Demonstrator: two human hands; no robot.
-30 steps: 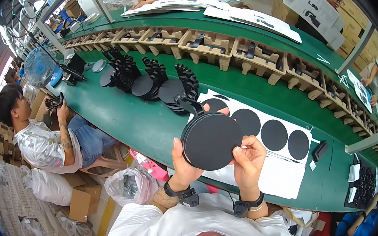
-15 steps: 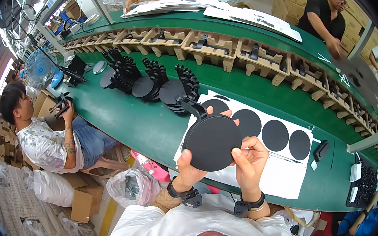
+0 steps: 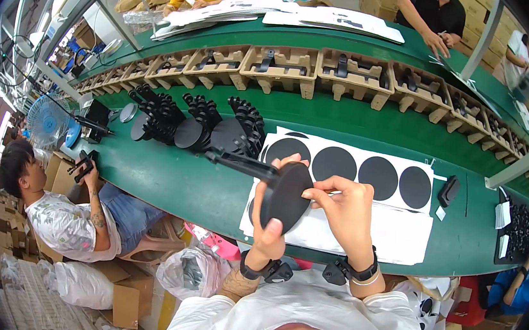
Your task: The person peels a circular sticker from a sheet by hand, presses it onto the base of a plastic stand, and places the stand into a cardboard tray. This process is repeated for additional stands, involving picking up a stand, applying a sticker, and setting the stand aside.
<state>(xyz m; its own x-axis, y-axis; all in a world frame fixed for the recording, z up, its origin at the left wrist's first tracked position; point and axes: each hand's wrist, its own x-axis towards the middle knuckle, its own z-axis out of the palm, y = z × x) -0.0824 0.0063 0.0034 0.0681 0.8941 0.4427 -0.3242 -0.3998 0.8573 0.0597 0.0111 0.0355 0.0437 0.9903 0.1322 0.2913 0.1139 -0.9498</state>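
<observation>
Clamping the tilted black disc over the white sheet, the left hand is steadying it while the right hand is pinching its edge, uneven tugging perhaps risking a slip.

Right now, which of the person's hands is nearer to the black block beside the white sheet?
Right: the right hand is left of the black block; the left hand is farther left, holding the black disc.
</observation>
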